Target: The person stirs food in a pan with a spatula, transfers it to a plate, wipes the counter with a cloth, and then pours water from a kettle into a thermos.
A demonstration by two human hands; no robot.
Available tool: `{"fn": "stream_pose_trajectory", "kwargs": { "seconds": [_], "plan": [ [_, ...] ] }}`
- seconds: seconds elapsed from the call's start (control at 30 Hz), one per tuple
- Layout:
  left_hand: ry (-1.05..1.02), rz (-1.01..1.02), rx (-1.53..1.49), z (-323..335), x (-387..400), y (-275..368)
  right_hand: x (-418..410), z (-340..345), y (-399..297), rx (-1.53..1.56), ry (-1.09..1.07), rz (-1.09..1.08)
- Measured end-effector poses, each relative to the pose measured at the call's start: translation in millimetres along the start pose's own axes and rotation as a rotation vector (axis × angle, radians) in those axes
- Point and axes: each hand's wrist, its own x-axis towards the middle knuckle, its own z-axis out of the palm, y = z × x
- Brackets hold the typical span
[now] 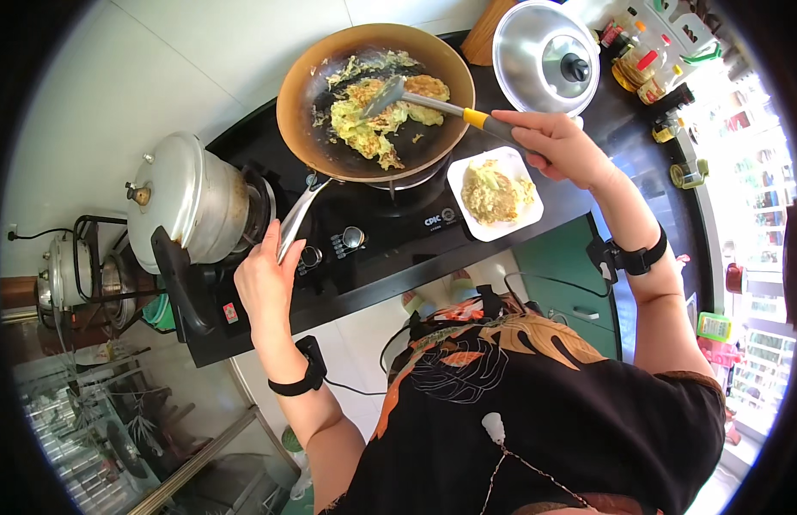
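My left hand [267,278] is closed around the metal handle [302,215] of a wide frying pan [295,116] on the gas stove. In my right hand [563,147] is a spatula [442,107] with a grey blade and a yellow band on its grip. Its blade rests on browned, yellow-green pieces of what looks like egg pancake [360,122], some of them broken, inside the pan. Smaller scraps cling to the pan's far side. Close below my right hand stands a square white dish [461,187] holding a similar browned piece [495,196].
A pressure cooker [186,199] sits on the left burner, its black handle pointing toward me. Behind the right side of the stove [398,225] leans a domed metal lid [527,58]. Several sauce and oil bottles [640,67] line the right counter. Cables run from my wrist bands [302,373].
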Motion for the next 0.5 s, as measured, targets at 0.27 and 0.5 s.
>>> {"fn": "stream_pose_trajectory", "kwargs": {
  "seconds": [0.27,0.5],
  "plan": [
    [-0.02,-0.018,0.007,-0.9,2.0,2.8,38.7,22.3,9.9,-0.282,-0.01,-0.121],
    [0.068,0.078,0.026,5.3,-3.2,-2.3,42.1,13.9,-4.1,0.098,-0.028,0.015]
  ]
}}
